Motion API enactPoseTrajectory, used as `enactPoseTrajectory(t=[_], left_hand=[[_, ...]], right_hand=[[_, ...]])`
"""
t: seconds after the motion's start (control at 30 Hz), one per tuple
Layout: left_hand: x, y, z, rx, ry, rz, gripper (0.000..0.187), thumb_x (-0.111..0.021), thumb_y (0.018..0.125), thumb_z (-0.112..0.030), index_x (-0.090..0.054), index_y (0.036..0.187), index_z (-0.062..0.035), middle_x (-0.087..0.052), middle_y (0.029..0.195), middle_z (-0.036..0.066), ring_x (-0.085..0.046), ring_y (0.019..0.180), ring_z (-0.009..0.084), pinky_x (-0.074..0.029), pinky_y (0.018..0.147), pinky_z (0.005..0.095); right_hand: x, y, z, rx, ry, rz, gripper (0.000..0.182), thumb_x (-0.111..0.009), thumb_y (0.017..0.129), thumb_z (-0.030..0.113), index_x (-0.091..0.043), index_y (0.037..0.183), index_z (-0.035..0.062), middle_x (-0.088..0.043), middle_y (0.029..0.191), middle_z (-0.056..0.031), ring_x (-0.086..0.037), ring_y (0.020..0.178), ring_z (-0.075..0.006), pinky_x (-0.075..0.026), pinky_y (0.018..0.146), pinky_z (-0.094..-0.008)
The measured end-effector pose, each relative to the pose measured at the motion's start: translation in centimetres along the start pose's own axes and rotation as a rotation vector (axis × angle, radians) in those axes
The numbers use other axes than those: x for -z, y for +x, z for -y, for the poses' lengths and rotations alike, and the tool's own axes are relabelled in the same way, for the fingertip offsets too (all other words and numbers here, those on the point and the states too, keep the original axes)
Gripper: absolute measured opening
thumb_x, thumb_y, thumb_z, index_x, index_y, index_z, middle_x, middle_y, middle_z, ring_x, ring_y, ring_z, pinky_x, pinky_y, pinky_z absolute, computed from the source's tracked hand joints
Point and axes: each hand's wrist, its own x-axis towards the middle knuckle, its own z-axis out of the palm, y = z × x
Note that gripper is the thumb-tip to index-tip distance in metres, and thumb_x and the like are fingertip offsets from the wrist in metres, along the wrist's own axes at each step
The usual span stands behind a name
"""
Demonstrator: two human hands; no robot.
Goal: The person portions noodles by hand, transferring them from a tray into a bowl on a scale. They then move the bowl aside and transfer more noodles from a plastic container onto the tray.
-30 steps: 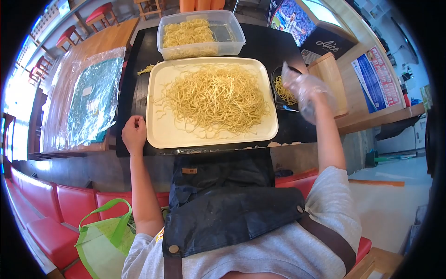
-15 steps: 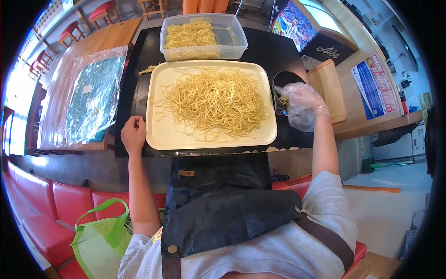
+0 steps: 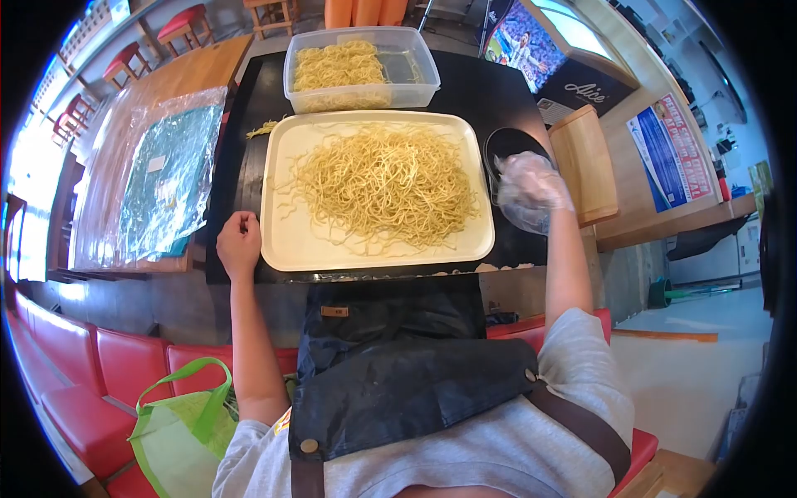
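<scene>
Loose yellow noodles [image 3: 390, 183] lie heaped on a cream tray [image 3: 278, 236] on the black table [image 3: 249, 100]. Behind it a clear plastic container [image 3: 415, 91] holds more noodles. My left hand [image 3: 240, 245] rests at the tray's left edge, fingers curled closed, with nothing visible in them. My right hand [image 3: 531, 184], in a clear plastic glove, is over the front of a black round dish or scale [image 3: 515, 141] right of the tray. Its fingers are bent together, and what they hold, if anything, is hidden by the glove.
A wooden board [image 3: 588, 166] stands right of the black dish. On the left, a wooden table bears a plastic-wrapped green item [image 3: 166, 174]. A few stray noodles [image 3: 264, 129] lie by the tray's back left corner. A green bag [image 3: 183, 423] is at lower left.
My right hand has shifted slightly left and toward me, and the noodles seen beside its fingers are no longer visible. My left hand has stayed in place.
</scene>
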Motion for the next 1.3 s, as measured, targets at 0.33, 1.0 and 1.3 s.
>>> enactPoseTrajectory(t=[0.33,1.0,1.3], left_hand=[[-0.1,0.0,0.2,0.013,0.003,0.008,0.013,-0.06,0.082,-0.019,-0.066,0.083,-0.0073,-0.064,0.07,0.007,-0.062,0.061,0.0198,-0.047,0.059,0.0317],[0.3,0.0,-0.8,0.076,-0.013,0.023,0.01,-0.061,0.081,-0.015,-0.064,0.08,-0.0054,-0.06,0.067,0.007,-0.059,0.058,0.0206,-0.044,0.054,0.0316],[0.5,0.1,-0.9,0.049,-0.047,-0.009,0.007,-0.062,0.081,-0.012,-0.064,0.08,-0.005,-0.059,0.066,0.007,-0.057,0.055,0.0194,-0.043,0.052,0.0305]], right_hand=[[0.1,0.5,5.1,-0.052,-0.452,-0.019,0.028,-0.063,0.081,0.033,-0.067,0.091,0.0065,-0.067,0.095,-0.0157,-0.063,0.092,-0.0334,-0.05,0.081,-0.0398],[2.6,19.3,10.5,-0.031,1.071,0.05,0.034,-0.061,0.081,0.036,-0.065,0.1,0.0077,-0.061,0.099,-0.008,-0.058,0.094,-0.0166,-0.048,0.084,-0.0334],[-7.5,31.1,10.3,0.293,-0.212,0.394,0.043,-0.064,0.081,0.042,-0.065,0.11,0.0099,-0.065,0.104,-0.0129,-0.06,0.098,-0.0248,-0.048,0.081,-0.0387]])
